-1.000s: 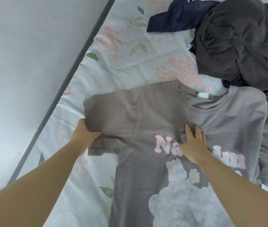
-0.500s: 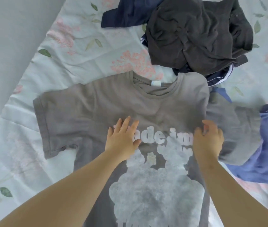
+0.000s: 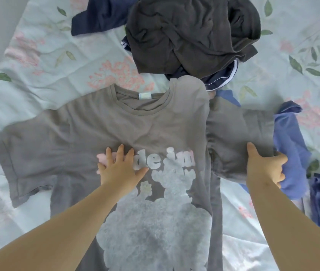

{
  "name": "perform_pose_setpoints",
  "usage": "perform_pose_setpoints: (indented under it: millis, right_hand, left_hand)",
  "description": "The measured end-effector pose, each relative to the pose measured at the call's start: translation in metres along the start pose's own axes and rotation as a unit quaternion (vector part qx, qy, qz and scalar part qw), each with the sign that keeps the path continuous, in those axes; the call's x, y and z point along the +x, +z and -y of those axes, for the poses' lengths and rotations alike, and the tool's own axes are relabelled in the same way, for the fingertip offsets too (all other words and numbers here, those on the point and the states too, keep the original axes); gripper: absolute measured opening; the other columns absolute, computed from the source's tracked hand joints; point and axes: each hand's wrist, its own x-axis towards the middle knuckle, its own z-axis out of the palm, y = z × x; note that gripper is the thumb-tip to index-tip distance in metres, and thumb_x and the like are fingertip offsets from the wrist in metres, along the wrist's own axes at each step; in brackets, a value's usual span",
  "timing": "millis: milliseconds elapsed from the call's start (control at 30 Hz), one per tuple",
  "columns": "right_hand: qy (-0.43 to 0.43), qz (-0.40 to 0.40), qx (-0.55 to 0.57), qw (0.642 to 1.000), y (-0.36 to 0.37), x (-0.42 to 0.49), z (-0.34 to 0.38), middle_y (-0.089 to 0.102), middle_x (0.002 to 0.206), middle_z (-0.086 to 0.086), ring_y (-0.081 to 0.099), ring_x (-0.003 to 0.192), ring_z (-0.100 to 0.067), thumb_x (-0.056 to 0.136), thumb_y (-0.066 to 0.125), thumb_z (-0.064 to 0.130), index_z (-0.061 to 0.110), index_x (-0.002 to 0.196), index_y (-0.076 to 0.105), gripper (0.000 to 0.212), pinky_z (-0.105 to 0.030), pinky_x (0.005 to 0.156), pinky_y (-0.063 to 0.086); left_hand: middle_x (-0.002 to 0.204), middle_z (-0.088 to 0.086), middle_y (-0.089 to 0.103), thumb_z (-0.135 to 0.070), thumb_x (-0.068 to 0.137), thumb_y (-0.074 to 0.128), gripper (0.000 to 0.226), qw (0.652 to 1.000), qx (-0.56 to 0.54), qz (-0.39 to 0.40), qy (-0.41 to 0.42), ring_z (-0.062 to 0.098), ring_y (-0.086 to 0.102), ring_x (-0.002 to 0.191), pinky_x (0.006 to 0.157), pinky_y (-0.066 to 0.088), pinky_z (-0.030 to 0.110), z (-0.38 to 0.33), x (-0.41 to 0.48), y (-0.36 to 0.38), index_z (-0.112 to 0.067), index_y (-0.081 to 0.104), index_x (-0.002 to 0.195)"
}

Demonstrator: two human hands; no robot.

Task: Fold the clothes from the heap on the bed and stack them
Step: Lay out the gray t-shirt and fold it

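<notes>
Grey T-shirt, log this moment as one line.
grey T-shirt: face up on bed | left hand: pressing print | right hand: gripping sleeve | heap: unfolded beyond collar

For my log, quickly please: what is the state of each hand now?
Left hand: open, pressing flat on the T-shirt.
Right hand: closed, gripping the sleeve.

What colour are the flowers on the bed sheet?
The flowers are pink, the leaves green; head view.

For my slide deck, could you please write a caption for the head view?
Left hand presses flat on a grey printed T-shirt while the right hand grips its sleeve; dark heap beyond.
</notes>
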Motion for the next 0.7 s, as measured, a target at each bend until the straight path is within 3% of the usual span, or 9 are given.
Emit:
perform_pose_setpoints:
  millis: [100,200,300,367,467,600,700]
  right_hand:
    - [-0.050,0.015,0.052,0.997,-0.014,0.011,-0.005,0.055,0.108,-0.003,0.050,0.095,-0.029,0.083,0.065,0.041,0.014,0.123,0.045,0.052,-0.039,0.081,0.041]
    - [-0.096,0.046,0.059,0.993,-0.030,0.020,-0.007,0.050,0.088,0.002,0.046,0.079,-0.022,0.085,0.066,0.034,0.014,0.104,0.051,0.031,-0.032,0.069,0.036]
    - [-0.136,0.059,0.012,0.989,-0.047,0.029,-0.003,0.050,0.068,-0.004,0.047,0.068,-0.026,0.087,0.063,0.034,0.008,0.078,0.054,0.029,-0.028,0.057,0.032]
    - [-0.155,-0.010,0.038,0.987,-0.062,0.037,0.000,0.052,0.072,-0.006,0.046,0.068,-0.027,0.090,0.059,0.031,0.009,0.076,0.053,0.027,-0.028,0.062,0.034]
    - [-0.137,-0.083,0.103,0.982,-0.080,0.048,-0.003,0.052,0.088,-0.006,0.046,0.081,-0.026,0.092,0.053,0.029,0.005,0.096,0.057,0.024,-0.035,0.073,0.038]
    - [-0.074,0.059,0.136,0.986,-0.077,0.051,-0.007,0.054,0.085,0.000,0.048,0.087,-0.027,0.095,0.050,0.025,0.015,0.099,0.058,0.014,-0.034,0.075,0.042]
    - [0.033,0.209,0.264,0.941,-0.074,0.041,0.006,0.062,0.105,0.000,0.058,0.095,-0.026,0.092,0.060,0.026,0.019,0.113,0.057,0.023,-0.035,0.077,0.049]
  left_hand:
    - [0.159,0.000,-0.007,-0.074,0.085,0.027,0.089,0.999,-0.034,-0.003,-0.026,0.035,-0.009,0.145,0.112,0.012,0.057,-0.031,-0.004,0.006,-0.021,-0.001,0.151]
    - [0.159,0.003,-0.012,-0.076,0.083,0.025,0.091,0.999,-0.030,-0.002,-0.029,0.037,-0.011,0.144,0.111,0.007,0.061,-0.050,-0.005,0.014,-0.025,-0.008,0.150]
    - [0.159,0.004,-0.011,-0.076,0.083,0.024,0.090,0.999,-0.019,-0.005,-0.036,0.036,-0.010,0.144,0.112,0.008,0.061,-0.050,-0.004,0.015,-0.026,-0.008,0.150]
    - [0.159,0.002,-0.010,-0.076,0.084,0.024,0.088,0.999,-0.021,-0.010,-0.037,0.034,-0.009,0.145,0.113,0.009,0.059,-0.047,-0.005,0.014,-0.028,-0.007,0.150]
    - [0.159,0.001,-0.011,-0.074,0.085,0.024,0.084,0.999,-0.012,-0.006,-0.030,0.032,-0.009,0.145,0.114,0.009,0.057,-0.045,-0.006,0.012,-0.032,-0.008,0.150]
    - [0.159,0.003,-0.013,-0.074,0.085,0.027,0.082,1.000,0.007,-0.003,-0.026,0.034,-0.010,0.145,0.112,0.012,0.058,-0.046,-0.008,0.011,-0.036,-0.011,0.148]
    - [0.159,0.002,-0.013,-0.073,0.086,0.029,0.082,1.000,0.006,0.005,-0.027,0.034,-0.010,0.145,0.113,0.011,0.057,-0.045,-0.009,0.009,-0.037,-0.010,0.148]
